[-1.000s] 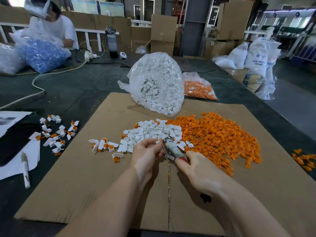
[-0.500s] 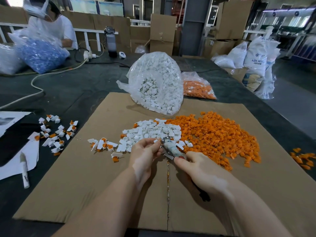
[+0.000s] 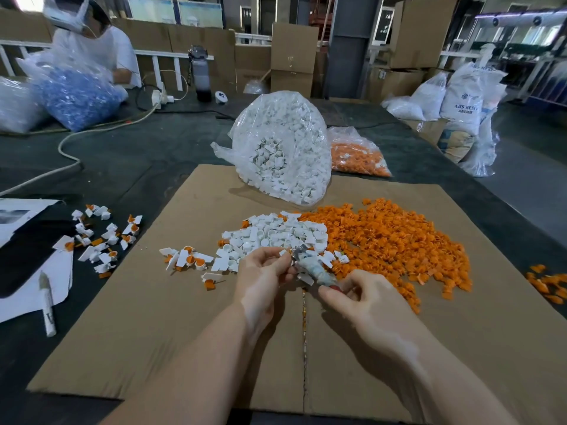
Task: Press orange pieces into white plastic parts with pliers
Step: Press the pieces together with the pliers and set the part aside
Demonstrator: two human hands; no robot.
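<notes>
While your right hand grips the handles of the pliers, your left hand pinches a small white part, barely visible, at their tip. Both hover above the cardboard sheet. Just beyond: loose white plastic parts, touching the orange pieces heaped to their right. Left of the hands: assembled pieces. Behind: bag of white parts.

My right hand covers the pliers' handles, and my left hand's fingers hide whatever sits at the tip. Both my forearms run off the bottom edge. The sack's print is partly unreadable.
</notes>
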